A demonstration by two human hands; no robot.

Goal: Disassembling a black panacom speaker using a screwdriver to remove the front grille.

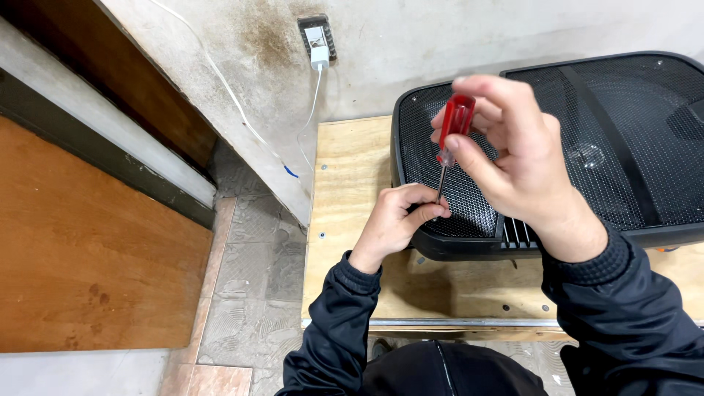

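As you look down from your head camera, your right hand [524, 158] is closed around the red handle of a small screwdriver [453, 126], standing upright. Your left hand [396, 220] pinches near its thin metal tip, right at the mesh front of the big black speaker [587, 147] lying on the wooden table [352, 169]. The screwdriver looks light and stiff, but its smooth handle may slip, so hold it snug. The speaker looks heavy.
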